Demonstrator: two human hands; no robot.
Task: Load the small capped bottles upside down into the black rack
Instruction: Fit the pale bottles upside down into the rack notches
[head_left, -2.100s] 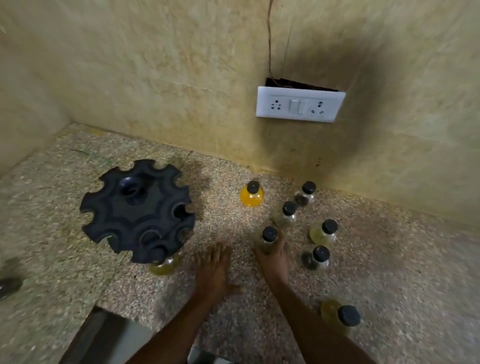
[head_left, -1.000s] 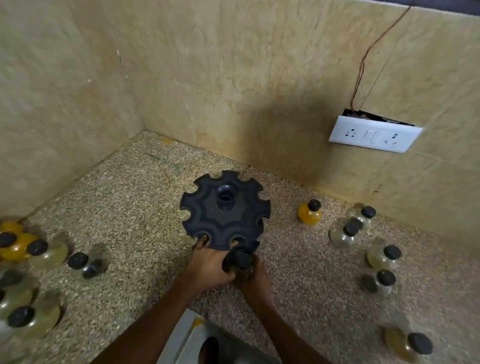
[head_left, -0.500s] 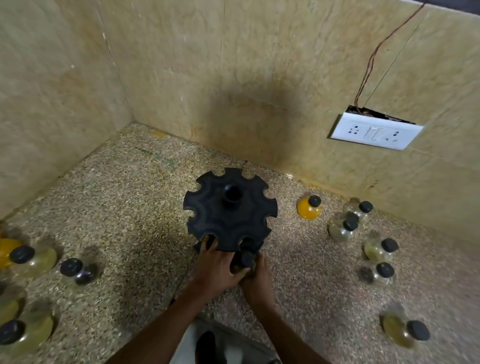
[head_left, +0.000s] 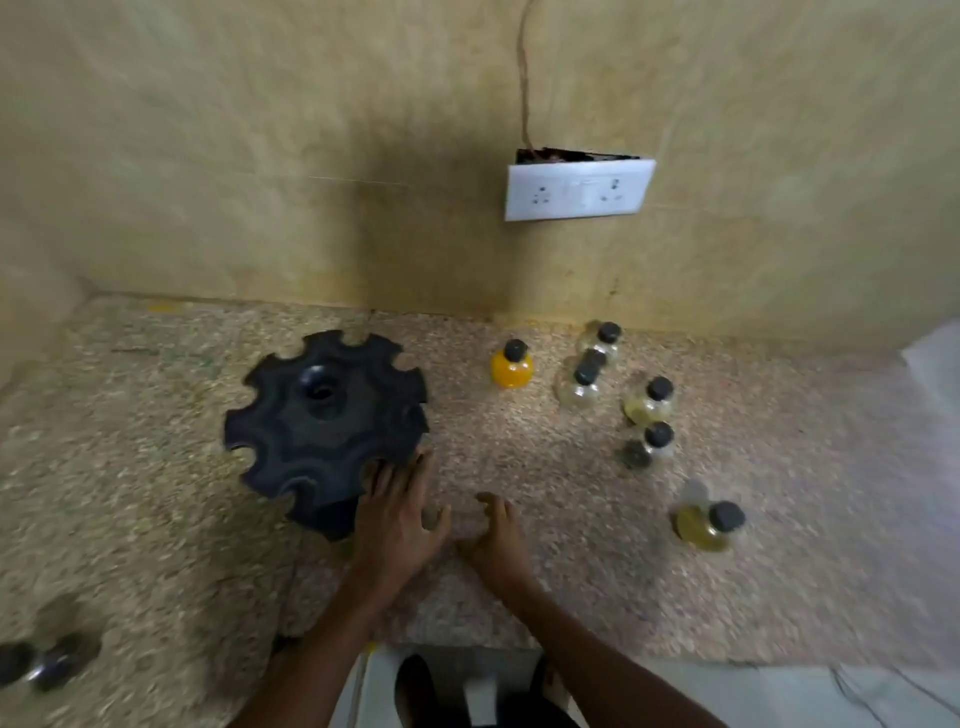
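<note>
Both hands have come off the bottle they were pushing in at the rack's near rim half a second ago, and the view has swung right, so the socket plate (head_left: 579, 189) now sits near top centre. Left hand (head_left: 397, 519) lies palm down, fingers spread and straight, the tips touching or just overlapping the near right edge of the rack (head_left: 324, 428); its grip is spread and holds nothing. Right hand (head_left: 498, 535) rests beside it on the worktop (head_left: 156, 519), fingers loosely curled, nothing in it.

That rack is a matte black plastic disc, scalloped round the rim into rounded notches, with a short hollow hub in the middle. A dark lump shows under its near edge, too blurred to name as a bottle.

To the right stand the loose bottles, all small, round-bellied and capped in black: an orange bottle (head_left: 511, 366) nearest the rack, two clear ones (head_left: 584, 384) close to the wall, a pale yellow one (head_left: 649, 402), another clear one (head_left: 649, 444) just in front of it, and a yellow bottle (head_left: 709, 525) apart, nearest the person. More dark-capped shapes (head_left: 44, 665) blur at the lower left edge.

Speckled, grainy stone makes the worktop; the wall (head_left: 260, 156) behind is smooth mottled yellow-beige tile, with a thin wire (head_left: 522, 78) running up from the plate.
</note>
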